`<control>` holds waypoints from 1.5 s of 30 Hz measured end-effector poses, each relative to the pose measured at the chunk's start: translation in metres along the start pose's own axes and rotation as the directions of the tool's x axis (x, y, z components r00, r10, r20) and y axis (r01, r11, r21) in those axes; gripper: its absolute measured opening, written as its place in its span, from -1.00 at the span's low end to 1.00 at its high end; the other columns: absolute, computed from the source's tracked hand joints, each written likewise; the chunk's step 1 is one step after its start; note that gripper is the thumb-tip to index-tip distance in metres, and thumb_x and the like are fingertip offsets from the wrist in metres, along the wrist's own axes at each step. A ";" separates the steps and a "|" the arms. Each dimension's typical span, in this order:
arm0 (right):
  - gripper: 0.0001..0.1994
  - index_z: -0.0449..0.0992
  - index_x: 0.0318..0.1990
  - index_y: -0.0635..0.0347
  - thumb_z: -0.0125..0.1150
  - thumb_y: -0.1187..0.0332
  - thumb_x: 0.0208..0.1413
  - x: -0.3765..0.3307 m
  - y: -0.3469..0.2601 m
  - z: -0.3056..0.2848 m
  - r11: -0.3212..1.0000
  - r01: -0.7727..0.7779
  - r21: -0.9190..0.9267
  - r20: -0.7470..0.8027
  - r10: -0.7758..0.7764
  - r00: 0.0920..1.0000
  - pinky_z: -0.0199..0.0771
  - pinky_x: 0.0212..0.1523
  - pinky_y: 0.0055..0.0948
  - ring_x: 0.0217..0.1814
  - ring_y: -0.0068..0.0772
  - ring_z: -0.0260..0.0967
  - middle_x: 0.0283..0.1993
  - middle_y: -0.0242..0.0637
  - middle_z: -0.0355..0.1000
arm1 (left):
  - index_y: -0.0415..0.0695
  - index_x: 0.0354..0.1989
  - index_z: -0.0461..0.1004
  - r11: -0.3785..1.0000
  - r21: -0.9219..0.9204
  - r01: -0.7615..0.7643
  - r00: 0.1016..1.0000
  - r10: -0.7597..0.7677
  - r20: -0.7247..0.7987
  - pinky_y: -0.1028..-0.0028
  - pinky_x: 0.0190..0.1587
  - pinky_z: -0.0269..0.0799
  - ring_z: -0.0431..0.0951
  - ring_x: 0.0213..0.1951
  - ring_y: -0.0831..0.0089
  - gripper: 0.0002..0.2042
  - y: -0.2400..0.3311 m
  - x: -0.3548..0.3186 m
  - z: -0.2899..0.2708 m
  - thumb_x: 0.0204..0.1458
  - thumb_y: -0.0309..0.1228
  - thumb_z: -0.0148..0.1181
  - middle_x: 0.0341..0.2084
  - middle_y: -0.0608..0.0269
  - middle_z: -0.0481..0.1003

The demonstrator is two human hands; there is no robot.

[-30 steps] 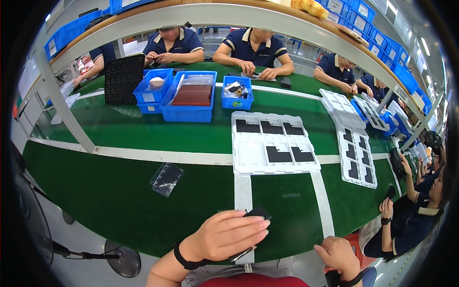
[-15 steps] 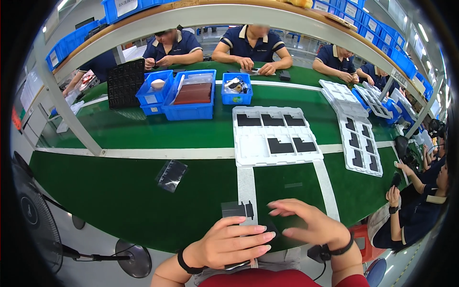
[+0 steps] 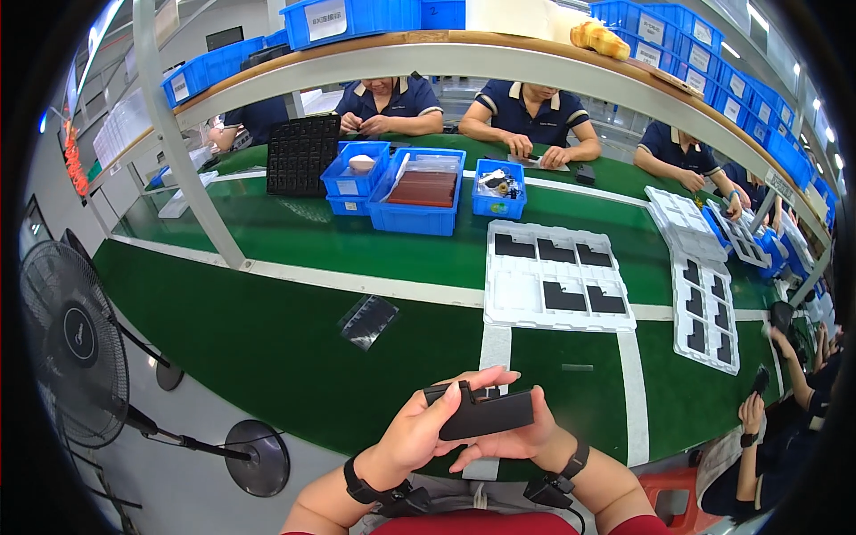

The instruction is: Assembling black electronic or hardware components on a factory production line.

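Note:
Between my two hands, a black L-shaped flat part (image 3: 489, 415) is held up above the near edge of the green table, tilted with one broad face showing. My left hand (image 3: 412, 435) grips its left end, the thumb lying across the front. At the other end, my right hand (image 3: 528, 437) has its thumb on the right edge and fingers underneath and behind, partly hidden. A small gap with something behind it shows above the part's notch. Ahead of my hands lies a white tray (image 3: 515, 291) with several similar black parts in its compartments.
A clear plastic bag (image 3: 367, 321) lies left on the green table (image 3: 250, 348). Another white tray (image 3: 682, 330) stands right. Beyond are blue bins (image 3: 415, 219), a black tray (image 3: 303, 156) and co-workers. A shelf (image 3: 464, 53) spans overhead; a fan (image 3: 76, 334) stands left.
The black part, earlier low under my flat left hand, is now raised in both hands. My right hand has come from hovering open to holding its end. The view has shifted left.

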State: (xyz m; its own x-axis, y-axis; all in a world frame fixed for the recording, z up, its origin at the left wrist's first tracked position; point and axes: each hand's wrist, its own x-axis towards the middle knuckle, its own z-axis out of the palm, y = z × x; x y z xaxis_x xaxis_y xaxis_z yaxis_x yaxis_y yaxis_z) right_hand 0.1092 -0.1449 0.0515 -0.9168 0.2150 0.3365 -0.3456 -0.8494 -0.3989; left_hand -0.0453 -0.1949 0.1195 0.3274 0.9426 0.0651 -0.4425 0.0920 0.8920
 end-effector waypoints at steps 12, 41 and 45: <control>-0.11 0.07 0.18 0.10 0.02 -0.34 -0.23 -0.013 -0.001 -0.007 0.972 0.236 -0.015 -0.111 -0.237 0.965 0.07 0.12 0.00 0.21 -0.17 0.03 0.17 -0.21 0.09 | -0.23 -0.01 0.34 0.907 0.348 -0.235 0.971 0.208 0.114 0.38 0.14 0.06 0.22 0.09 0.32 -0.59 -0.010 0.036 0.000 0.15 -0.20 -0.26 0.06 0.14 0.22; -0.19 0.15 0.03 0.13 0.10 -0.28 -0.29 -0.011 -0.017 -0.040 0.949 0.302 -0.087 -0.308 -0.314 0.898 0.23 -0.07 -0.29 0.06 -0.15 0.17 0.01 -0.12 0.19 | -0.16 -0.32 0.30 0.990 0.133 -0.056 0.989 0.037 0.141 0.53 -0.16 0.29 0.34 -0.21 0.51 -0.87 -0.043 0.077 -0.047 0.08 -0.37 -0.04 -0.25 0.18 0.36; -0.22 0.16 0.02 0.10 0.09 -0.28 -0.29 -0.009 -0.014 -0.037 0.949 0.299 -0.095 -0.304 -0.314 0.899 0.23 -0.06 -0.29 0.05 -0.15 0.18 0.01 -0.14 0.19 | -0.16 -0.33 0.30 0.994 -0.024 -0.103 0.983 0.105 0.148 0.48 -0.11 0.25 0.31 -0.20 0.49 -0.81 -0.056 0.078 -0.046 0.10 -0.28 -0.06 -0.25 0.16 0.34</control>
State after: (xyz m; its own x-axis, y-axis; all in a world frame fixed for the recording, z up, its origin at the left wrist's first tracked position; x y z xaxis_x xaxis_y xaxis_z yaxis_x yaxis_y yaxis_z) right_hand 0.1149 -0.1166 0.0222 -0.7769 0.6066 0.1689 -0.6216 -0.6961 -0.3592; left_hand -0.0333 -0.1117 0.0544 0.3987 0.8892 0.2242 -0.4940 0.0023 0.8695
